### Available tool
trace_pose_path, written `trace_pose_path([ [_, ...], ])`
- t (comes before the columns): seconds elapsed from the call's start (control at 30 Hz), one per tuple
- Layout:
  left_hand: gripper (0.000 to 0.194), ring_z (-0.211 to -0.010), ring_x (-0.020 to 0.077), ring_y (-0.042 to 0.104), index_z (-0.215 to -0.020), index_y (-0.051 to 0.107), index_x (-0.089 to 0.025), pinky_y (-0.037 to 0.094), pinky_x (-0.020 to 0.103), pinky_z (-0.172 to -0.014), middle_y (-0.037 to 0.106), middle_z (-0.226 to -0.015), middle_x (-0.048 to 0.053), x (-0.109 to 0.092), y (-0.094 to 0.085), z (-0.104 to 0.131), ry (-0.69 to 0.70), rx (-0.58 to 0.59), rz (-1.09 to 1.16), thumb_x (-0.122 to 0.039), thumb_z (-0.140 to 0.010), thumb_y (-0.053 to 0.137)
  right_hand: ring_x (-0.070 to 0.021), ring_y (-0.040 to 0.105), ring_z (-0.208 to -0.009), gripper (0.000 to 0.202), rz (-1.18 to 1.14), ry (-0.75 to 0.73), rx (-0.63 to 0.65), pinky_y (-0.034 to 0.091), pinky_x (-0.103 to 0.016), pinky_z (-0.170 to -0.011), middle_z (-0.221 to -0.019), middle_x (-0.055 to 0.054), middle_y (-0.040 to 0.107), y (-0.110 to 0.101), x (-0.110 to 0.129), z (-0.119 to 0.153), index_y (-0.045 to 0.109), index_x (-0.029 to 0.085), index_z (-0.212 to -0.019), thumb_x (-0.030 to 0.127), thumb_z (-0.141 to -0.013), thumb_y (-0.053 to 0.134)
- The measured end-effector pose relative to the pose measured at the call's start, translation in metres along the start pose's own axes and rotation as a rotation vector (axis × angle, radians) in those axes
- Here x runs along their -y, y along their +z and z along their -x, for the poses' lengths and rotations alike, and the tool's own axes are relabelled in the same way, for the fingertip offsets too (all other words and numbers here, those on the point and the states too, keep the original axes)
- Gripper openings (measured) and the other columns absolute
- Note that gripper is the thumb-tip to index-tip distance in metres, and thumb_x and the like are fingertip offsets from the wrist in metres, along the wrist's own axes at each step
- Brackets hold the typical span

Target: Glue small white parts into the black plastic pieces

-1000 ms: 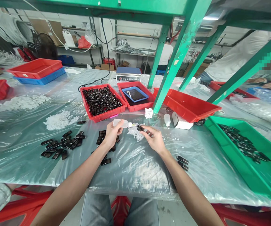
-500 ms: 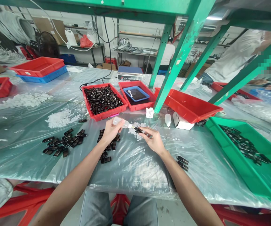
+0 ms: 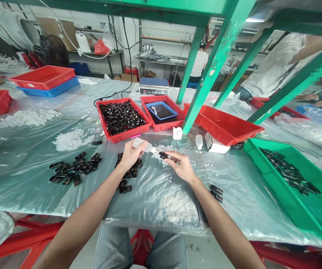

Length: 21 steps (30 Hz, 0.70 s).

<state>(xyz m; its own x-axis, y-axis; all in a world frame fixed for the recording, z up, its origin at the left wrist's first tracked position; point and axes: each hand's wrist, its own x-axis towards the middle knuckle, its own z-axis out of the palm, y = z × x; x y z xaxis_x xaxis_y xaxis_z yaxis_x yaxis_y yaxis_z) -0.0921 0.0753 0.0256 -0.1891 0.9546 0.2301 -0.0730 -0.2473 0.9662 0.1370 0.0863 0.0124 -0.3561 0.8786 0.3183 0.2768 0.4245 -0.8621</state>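
Observation:
My left hand (image 3: pixel 131 154) is closed around a small translucent squeeze bottle (image 3: pixel 144 145), tilted with its nozzle pointing right. In the fingers of my right hand (image 3: pixel 181 164) is a small black plastic piece (image 3: pixel 163 155). The nozzle tip is at the piece; whether they touch I cannot tell. Under and behind it lies a scatter of small white bits (image 3: pixel 159 161). A pile of black pieces (image 3: pixel 134 172) lies beside my left wrist, partly hidden by it. Several more black pieces (image 3: pixel 77 168) are heaped farther left, and a few black pieces (image 3: pixel 216 192) lie by my right forearm.
Ahead stand a red tray of black pieces (image 3: pixel 146 129) and a red tray (image 3: pixel 181 125) holding a blue tray (image 3: pixel 174 113). Green posts (image 3: pixel 202 74) rise from the table. At right are a white bottle (image 3: pixel 199 142), a tilted red tray (image 3: pixel 244 134) and a green bin (image 3: pixel 284 209).
Both hands keep the bottle and the black piece in nearly the same place. The whole view has shifted very slightly.

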Motion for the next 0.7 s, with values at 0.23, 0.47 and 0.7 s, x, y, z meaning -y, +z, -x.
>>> trace_pose_path([
  [0.23, 0.031, -0.039, 0.0085, 0.042, -0.073, 0.071, -0.016, 0.03, 0.022, -0.04, 0.057, -0.05, -0.001, -0.0004, -0.0007, 0.0004, -0.018, -0.011, 0.002, -0.045, -0.075, 0.079, -0.0154, 0.057, -0.062, 0.032, -0.002, 0.003, -0.006, 0.048, -0.028, -0.056, -0.1, -0.008, 0.077, -0.0005, -0.0005, -0.0004, 0.079, 0.021, -0.107, 0.042, -0.083, 0.072],
  [0.47, 0.03, -0.04, 0.0082, 0.043, -0.072, 0.07, -0.016, 0.03, 0.021, -0.04, 0.056, -0.05, -0.001, -0.0048, -0.0004, 0.0018, -0.012, -0.01, -0.028, -0.044, -0.075, 0.078, -0.0142, 0.057, -0.059, 0.033, -0.049, 0.038, -0.003, 0.047, -0.028, -0.055, -0.099, -0.008, 0.076, 0.001, -0.0027, -0.0002, 0.079, 0.021, -0.106, 0.041, -0.081, 0.074],
  [0.7, 0.032, -0.04, 0.008, 0.043, -0.071, 0.069, -0.016, 0.031, 0.021, -0.04, 0.055, -0.049, -0.001, -0.0052, -0.0021, 0.0004, 0.01, -0.023, -0.029, -0.047, -0.077, 0.076, -0.015, 0.055, -0.052, 0.043, -0.219, 0.157, 0.031, 0.046, -0.028, -0.051, -0.062, -0.001, 0.067, 0.0013, -0.0026, -0.0012, 0.078, 0.019, -0.109, 0.046, -0.075, 0.079],
])
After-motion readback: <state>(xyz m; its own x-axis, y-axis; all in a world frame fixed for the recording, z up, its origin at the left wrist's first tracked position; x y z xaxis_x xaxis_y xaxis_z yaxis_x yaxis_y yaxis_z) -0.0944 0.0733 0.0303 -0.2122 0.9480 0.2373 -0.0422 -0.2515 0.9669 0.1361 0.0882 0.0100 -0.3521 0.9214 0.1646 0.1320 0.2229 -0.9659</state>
